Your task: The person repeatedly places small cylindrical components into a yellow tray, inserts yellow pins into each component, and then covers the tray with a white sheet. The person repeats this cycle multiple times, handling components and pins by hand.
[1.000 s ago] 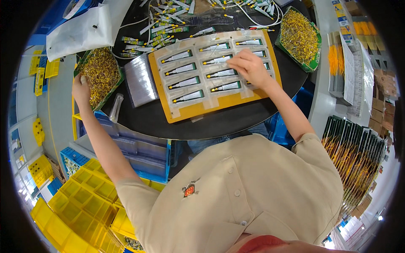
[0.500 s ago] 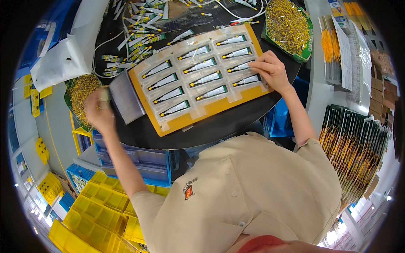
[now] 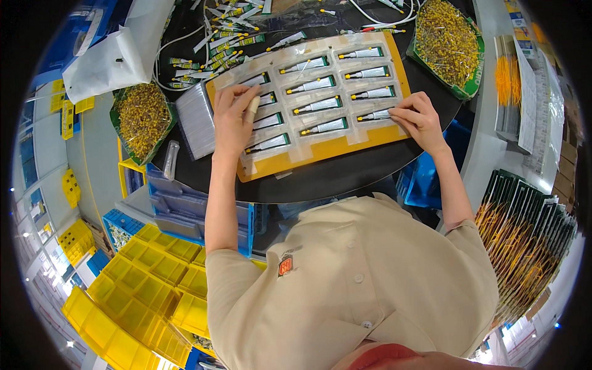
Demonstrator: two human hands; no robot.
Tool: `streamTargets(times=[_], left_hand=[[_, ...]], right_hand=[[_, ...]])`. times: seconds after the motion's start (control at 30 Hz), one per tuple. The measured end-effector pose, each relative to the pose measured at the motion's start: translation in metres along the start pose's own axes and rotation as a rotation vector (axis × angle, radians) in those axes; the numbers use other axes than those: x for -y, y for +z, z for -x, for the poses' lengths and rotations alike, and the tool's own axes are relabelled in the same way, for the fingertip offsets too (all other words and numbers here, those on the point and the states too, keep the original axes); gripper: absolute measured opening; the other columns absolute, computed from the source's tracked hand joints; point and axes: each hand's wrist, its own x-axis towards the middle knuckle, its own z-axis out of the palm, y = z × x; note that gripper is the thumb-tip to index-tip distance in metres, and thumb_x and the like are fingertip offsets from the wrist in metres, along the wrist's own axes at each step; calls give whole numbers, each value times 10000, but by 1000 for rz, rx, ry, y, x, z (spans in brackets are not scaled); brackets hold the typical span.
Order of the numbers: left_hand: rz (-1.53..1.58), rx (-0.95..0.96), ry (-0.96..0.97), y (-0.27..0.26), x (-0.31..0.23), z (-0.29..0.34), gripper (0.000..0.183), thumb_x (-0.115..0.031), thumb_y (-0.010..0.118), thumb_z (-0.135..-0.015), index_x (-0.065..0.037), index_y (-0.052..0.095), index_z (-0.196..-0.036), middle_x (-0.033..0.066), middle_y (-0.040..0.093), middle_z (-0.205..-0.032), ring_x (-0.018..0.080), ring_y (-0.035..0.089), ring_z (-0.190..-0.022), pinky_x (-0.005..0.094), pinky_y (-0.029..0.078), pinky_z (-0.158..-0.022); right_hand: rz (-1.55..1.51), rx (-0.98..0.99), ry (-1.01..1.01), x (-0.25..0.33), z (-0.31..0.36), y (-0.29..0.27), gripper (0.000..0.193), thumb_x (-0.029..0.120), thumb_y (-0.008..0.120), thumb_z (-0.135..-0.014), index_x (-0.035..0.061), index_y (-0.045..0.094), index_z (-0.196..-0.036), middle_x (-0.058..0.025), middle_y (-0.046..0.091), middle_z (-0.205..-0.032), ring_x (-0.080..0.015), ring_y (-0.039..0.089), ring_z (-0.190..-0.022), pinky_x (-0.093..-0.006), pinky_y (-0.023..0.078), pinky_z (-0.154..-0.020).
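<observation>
Lying upper-centre, the yellow board [image 3: 399, 68] is overlapped by left hand [image 3: 231, 123], grip unclear, and right hand [image 3: 423, 123], fingertips pinched on a tube [image 3: 375, 115].

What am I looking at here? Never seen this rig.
No robot: it's a person working bare-handed. The view comes from the left of two fisheye cameras worn side by side on the head, looking down, so straight edges bend near the rim.

On the black table lies a yellow-orange board carrying a translucent tray with rows of small tubes. Beyond it is a pile of loose tubes. Heaps of small yellow pieces sit left and right.

The left hand is over the tray's left column; I can't tell if it grips anything. The right hand's fingertips are at the nearest tube in the right column; a firm grip isn't clear.
</observation>
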Motion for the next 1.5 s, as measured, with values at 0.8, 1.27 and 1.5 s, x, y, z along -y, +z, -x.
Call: streamTargets(times=[0.8, 1.27, 1.5], left_hand=[[87, -158, -31, -25, -21, 68, 186, -42, 759, -785, -62, 653, -936, 114, 625, -1043, 330, 561, -999, 413, 456, -880], [-119, 110, -100, -21, -29, 88, 465, -104, 621, -896, -182, 616, -1354, 141, 404, -1509, 401, 337, -1383, 514, 264, -1133], [-251, 181, 16, -18, -17, 78, 471, -158, 678, -864, -169, 616, -1331, 146, 387, -1516, 392, 321, -1398, 528, 264, -1133]], right_hand=[[-122, -101, -203, 88, -83, 111, 161, 91, 778, -791, 79, 775, -952, -34, 637, -842, -231, 565, -814, -355, 459, -755], [131, 70, -133, 132, -71, 116, 136, 167, 766, -786, 122, 672, -873, -20, 582, -928, -248, 541, -966, -400, 387, -857], [174, 21, -182, 131, -63, 128, 139, 156, 732, -808, 116, 631, -895, -37, 565, -928, -265, 534, -951, -414, 384, -877]])
